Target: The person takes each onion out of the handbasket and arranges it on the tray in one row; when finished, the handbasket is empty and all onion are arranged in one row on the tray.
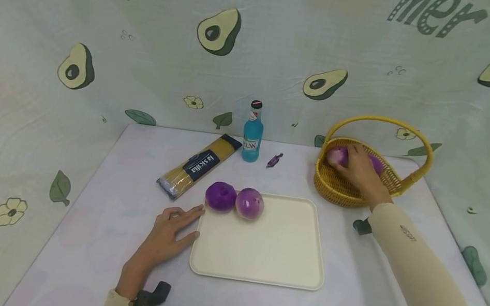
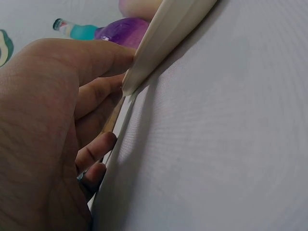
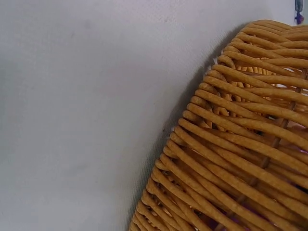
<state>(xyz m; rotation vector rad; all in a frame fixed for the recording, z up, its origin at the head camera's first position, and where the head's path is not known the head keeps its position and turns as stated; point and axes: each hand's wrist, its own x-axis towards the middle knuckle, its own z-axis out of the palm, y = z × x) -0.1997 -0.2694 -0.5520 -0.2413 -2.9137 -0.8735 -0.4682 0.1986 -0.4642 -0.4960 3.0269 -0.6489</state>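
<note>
In the head view, my left hand (image 1: 170, 234) is at the left side of a cream tray (image 1: 264, 250), its thumb and fingers fairly straight and touching the rim. On the tray's upper left lie a dark purple round vegetable (image 1: 220, 196) and a lighter purple onion (image 1: 249, 204), side by side. My right hand (image 1: 360, 169) reaches into a yellow wicker basket (image 1: 338, 193) and grips a purple onion (image 1: 336, 156) between thumb and fingers. Another purple vegetable (image 1: 376, 164) sits behind that hand, partly hidden. The right wrist view shows only the basket's woven side (image 3: 240, 130).
Beyond the tray lie a pack of spaghetti (image 1: 198, 167) and a small purple wrapped candy (image 1: 274, 160). A blue bottle (image 1: 252, 136) stands upright between them near the back cloth. The basket's tall handle (image 1: 386, 119) arches over the right hand.
</note>
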